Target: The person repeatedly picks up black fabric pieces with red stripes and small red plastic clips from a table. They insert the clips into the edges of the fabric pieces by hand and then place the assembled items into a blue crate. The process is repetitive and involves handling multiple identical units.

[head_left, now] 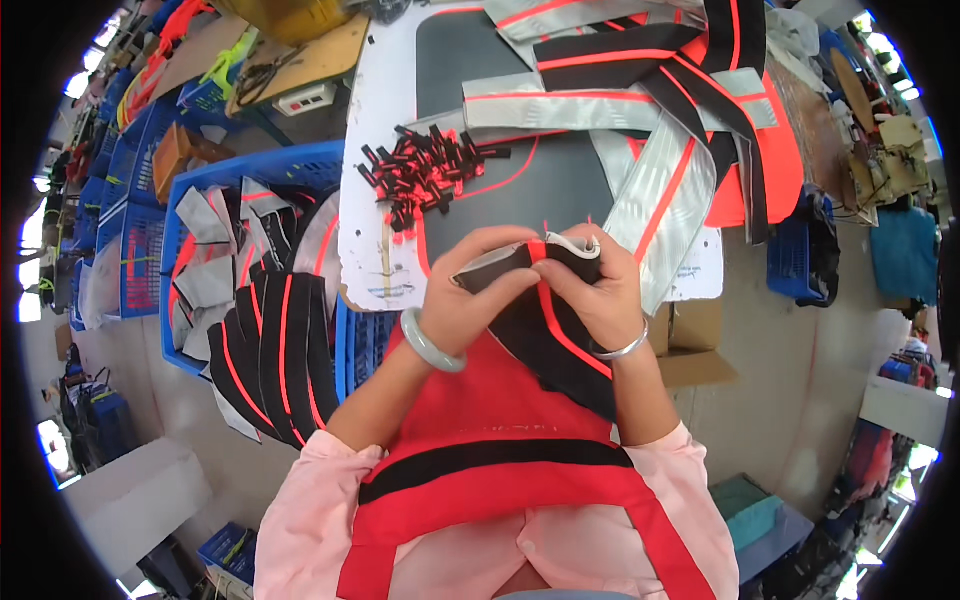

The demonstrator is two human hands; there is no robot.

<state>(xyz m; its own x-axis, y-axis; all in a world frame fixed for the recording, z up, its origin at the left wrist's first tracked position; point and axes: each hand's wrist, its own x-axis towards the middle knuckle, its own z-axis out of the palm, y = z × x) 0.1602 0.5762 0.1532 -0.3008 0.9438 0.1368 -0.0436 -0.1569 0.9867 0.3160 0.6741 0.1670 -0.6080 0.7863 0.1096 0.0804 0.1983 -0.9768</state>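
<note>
My left hand [470, 278] and my right hand [612, 290] are close together above the table's near edge. Both are closed on a black strip [565, 335] with a bright red-orange line down its middle. Its upper end is folded over between my thumbs and fingers, showing a pale silvery reverse side. The rest of the strip hangs down over my red apron [470, 400]. Just beyond my left hand, a pile of small black and red tabs [420, 175] lies on the table. More silver and black strips [560, 110] are heaped at the far right.
The white table [380, 60] has a dark grey panel [560, 180] on it. At left, a blue crate [345, 350] holds silver pieces, with black striped strips [275, 345] draped over its near side. A cardboard box [695, 350] stands below the table's right edge.
</note>
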